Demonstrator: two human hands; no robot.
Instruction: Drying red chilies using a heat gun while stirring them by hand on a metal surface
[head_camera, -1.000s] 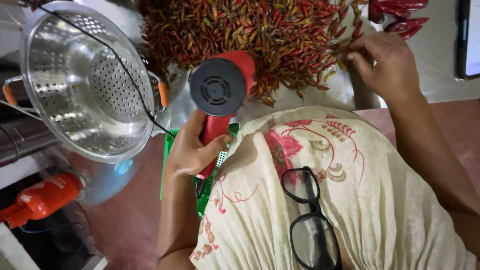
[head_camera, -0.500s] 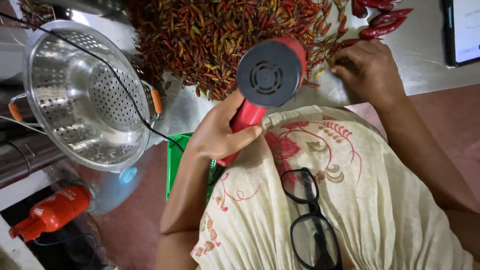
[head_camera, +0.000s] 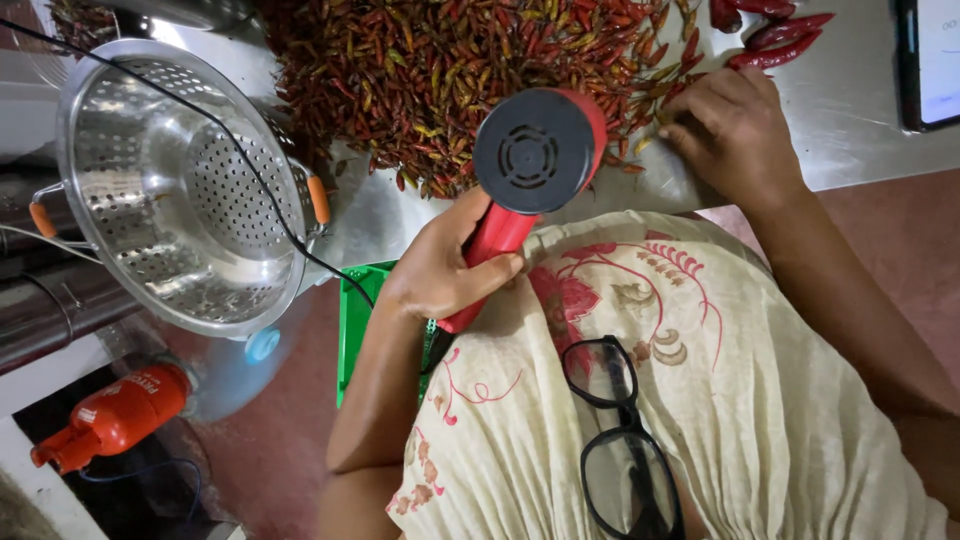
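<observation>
Left hand (head_camera: 440, 270) closed around the handle of a red plastic hair dryer (head_camera: 525, 175) (black rear grille toward camera), held above a heap of small dried red chillies (head_camera: 440, 70); right hand (head_camera: 735, 125) rests loosely curled, fingertips on the chillies at the heap's edge, beside a perforated steel colander (head_camera: 170, 190).

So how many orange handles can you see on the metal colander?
2: one handle on the rim nearest the chillies, one handle on the opposite rim, picture's left edge.

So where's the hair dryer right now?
In the head view, the red hair dryer is centre frame, gripped by the left hand, pointing at the chilli pile.
</observation>
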